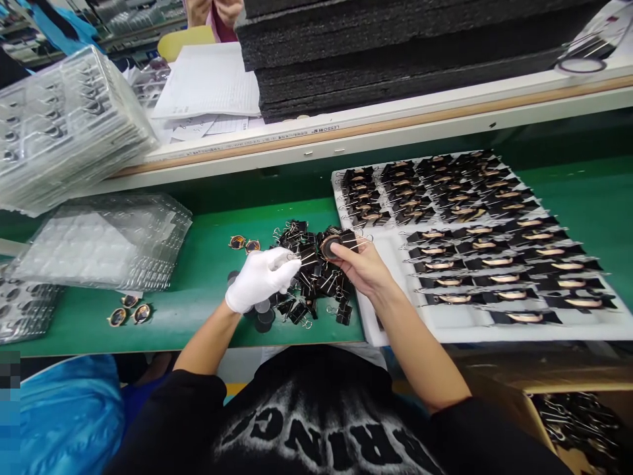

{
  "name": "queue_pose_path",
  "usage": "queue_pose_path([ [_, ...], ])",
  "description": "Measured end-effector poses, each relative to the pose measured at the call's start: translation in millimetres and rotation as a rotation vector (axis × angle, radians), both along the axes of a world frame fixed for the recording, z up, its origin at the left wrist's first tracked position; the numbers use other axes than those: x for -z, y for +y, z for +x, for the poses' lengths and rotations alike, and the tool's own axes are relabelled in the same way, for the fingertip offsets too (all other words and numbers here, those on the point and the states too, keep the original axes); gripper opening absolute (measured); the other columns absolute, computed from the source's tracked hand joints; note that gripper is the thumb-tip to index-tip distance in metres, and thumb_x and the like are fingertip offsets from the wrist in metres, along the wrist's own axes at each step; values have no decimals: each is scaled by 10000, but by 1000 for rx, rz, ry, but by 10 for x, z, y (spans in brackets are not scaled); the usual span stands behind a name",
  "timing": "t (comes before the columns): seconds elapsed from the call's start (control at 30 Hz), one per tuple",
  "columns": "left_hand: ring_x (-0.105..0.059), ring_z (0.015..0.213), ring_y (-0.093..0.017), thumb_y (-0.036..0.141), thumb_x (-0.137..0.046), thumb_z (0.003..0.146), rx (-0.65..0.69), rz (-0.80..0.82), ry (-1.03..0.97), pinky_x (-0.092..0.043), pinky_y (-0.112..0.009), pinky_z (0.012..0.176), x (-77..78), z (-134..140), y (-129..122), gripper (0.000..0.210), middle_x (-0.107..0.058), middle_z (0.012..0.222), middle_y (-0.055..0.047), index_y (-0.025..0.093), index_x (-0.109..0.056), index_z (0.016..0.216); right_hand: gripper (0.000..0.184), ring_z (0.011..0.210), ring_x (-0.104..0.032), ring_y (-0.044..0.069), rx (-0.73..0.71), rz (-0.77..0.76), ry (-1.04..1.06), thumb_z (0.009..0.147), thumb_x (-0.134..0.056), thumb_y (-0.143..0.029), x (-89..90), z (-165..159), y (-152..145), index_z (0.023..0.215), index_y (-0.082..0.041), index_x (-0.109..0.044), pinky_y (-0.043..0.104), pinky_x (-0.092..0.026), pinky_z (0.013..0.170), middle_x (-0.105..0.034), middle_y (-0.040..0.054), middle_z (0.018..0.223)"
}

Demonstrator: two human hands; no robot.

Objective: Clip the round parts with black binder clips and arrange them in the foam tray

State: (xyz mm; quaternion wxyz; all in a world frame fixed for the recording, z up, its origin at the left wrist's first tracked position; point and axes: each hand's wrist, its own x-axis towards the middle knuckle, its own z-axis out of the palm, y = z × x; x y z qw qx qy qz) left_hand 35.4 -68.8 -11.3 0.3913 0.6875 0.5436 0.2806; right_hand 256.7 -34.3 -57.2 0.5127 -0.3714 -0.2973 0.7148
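Observation:
My left hand, in a white glove, is closed with thumb and fingers pinched on the wire handles of a black binder clip. My bare right hand grips a round, gold-rimmed piece with a dark disc on its face; a black binder clip is clamped on its side. Below both hands spreads a pile of black binder clips. Dark round discs lie partly under my gloved hand. Two small tortoiseshell-patterned round pieces rest just beyond it.
At right, a white foam tray holds rows of clipped pieces. Clear plastic trays are stacked at left, near more round pieces. Black foam sheets and papers sit on the shelf. Another person's hands show behind it.

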Motion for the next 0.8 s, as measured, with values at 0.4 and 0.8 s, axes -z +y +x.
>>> queue_pose_path([
  [0.4, -563, 443, -91, 387, -585, 983, 28, 93, 19, -475, -220, 549, 49, 83, -30, 364, -591, 457, 63, 198, -608, 671, 365, 690, -635, 154, 2, 106, -135, 594, -964, -428, 21, -42, -53, 790, -198, -760, 313, -548, 674, -741, 20, 792],
  [0.8, -546, 431, -88, 348, -585, 978, 24, 142, 64, -460, -215, 537, 22, 94, -80, 345, -592, 444, 66, 199, -609, 668, 346, 834, -737, 229, -9, 214, -191, 645, -948, -435, 74, -56, -89, 866, -206, -812, 381, -600, 818, -803, 62, 913],
])
